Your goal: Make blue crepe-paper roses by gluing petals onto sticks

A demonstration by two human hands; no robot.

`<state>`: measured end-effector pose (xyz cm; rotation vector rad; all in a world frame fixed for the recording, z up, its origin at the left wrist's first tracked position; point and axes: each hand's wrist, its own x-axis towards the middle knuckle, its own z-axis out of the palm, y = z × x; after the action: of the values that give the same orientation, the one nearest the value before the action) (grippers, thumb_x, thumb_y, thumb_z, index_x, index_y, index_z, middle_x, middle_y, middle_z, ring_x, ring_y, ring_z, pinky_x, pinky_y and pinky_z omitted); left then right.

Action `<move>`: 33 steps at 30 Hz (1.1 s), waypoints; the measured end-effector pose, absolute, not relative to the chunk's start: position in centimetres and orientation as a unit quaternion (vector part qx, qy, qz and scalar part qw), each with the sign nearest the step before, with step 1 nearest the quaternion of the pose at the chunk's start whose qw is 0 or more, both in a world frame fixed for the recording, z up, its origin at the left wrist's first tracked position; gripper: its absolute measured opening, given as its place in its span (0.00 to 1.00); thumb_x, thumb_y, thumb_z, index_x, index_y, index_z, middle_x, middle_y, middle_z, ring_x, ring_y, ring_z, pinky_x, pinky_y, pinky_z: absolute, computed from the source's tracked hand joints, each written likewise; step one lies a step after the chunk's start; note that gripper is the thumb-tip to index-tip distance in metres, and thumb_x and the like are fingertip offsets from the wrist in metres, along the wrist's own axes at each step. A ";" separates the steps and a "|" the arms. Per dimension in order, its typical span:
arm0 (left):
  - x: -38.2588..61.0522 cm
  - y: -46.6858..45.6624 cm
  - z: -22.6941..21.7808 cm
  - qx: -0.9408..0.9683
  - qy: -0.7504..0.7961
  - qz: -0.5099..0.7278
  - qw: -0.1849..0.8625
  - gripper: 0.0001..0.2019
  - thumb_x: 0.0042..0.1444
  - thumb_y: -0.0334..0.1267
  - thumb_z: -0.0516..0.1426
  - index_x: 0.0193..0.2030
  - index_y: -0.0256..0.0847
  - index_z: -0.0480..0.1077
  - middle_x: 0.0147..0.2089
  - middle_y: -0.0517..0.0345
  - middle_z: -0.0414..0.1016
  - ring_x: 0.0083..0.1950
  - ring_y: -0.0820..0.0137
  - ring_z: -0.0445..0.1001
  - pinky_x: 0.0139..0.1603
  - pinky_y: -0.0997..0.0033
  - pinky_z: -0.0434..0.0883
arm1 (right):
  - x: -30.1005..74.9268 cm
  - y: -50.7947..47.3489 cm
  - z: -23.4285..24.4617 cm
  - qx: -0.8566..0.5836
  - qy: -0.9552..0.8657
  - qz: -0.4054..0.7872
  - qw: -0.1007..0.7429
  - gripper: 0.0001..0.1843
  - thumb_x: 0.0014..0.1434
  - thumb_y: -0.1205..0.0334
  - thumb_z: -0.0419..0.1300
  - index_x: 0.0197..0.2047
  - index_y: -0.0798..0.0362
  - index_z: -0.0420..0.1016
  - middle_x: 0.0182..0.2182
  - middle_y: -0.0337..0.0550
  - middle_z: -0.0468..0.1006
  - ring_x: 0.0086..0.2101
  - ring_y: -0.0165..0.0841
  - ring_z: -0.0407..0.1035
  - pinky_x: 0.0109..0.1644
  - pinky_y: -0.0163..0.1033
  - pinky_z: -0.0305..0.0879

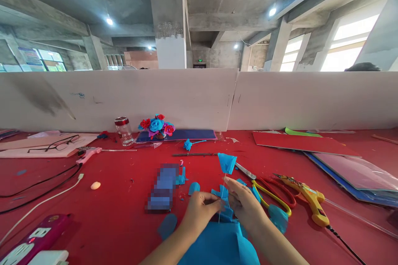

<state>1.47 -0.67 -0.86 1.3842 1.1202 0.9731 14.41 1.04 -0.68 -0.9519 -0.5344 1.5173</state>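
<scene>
Standing upright at the top of a thin stem (224,188), the blue paper flower (227,163) is held above the red table (118,232), in front of the person and between the two hands. The right hand (245,201) has its thumb and fingers closed on the stem just beneath the flower. The left hand (203,209) pinches lower down, its fingertips drawn together around the stem; how firmly either one squeezes, I cannot tell. The stem's lower end shows below the left fingertips, over a large blue sheet (214,246).

The flower looks very light, so holding it up should take almost no strength. Its paper seems thin and soft, likely to crease or tear if squeezed, and the flared upper edge would probably flatten first. The stem looks like fine wire, stiff enough to carry the paper but apt to bend under a sideways push. Being so narrow, it could roll or slip between bare fingers. The best place to take hold is the stem right under the flower, with a second light pinch farther down to steady it; the open rim is best left alone.

Scissors (245,170) and a yellow glue gun (316,198) lie to the right, with blue paper scraps near the hands.
</scene>
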 end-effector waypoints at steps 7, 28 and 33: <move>1.4 -0.5 -0.7 0.536 0.453 0.439 0.560 0.11 0.42 0.44 0.60 0.20 0.39 0.76 0.21 0.55 0.76 0.26 0.67 0.71 0.31 0.72 0.65 | 14.0 0.9 -0.9 -0.387 -0.245 0.658 0.598 0.15 0.35 0.55 0.71 0.24 0.54 0.73 0.14 0.27 0.58 0.15 0.20 0.50 0.18 0.29 0.52; -1.7 2.2 -0.7 0.611 0.546 0.461 0.341 0.18 0.50 0.51 0.53 0.19 0.40 0.61 0.16 0.67 0.57 0.21 0.75 0.58 0.23 0.76 0.57 | 18.4 2.5 0.4 -0.366 -0.333 0.546 0.676 0.14 0.36 0.57 0.71 0.29 0.51 0.79 0.22 0.39 0.77 0.23 0.26 0.69 0.23 0.28 0.65; -2.1 2.4 -1.1 0.633 0.554 0.464 0.279 0.14 0.53 0.46 0.51 0.24 0.41 0.67 0.24 0.59 0.72 0.28 0.68 0.70 0.29 0.73 0.62 | 18.7 2.3 0.9 -0.363 -0.330 0.557 0.670 0.15 0.35 0.56 0.71 0.29 0.51 0.79 0.19 0.37 0.74 0.20 0.25 0.66 0.21 0.27 0.62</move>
<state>-2.13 2.44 -1.11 1.6973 1.4857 1.2460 18.70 2.34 0.93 -0.8180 -0.7426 1.2548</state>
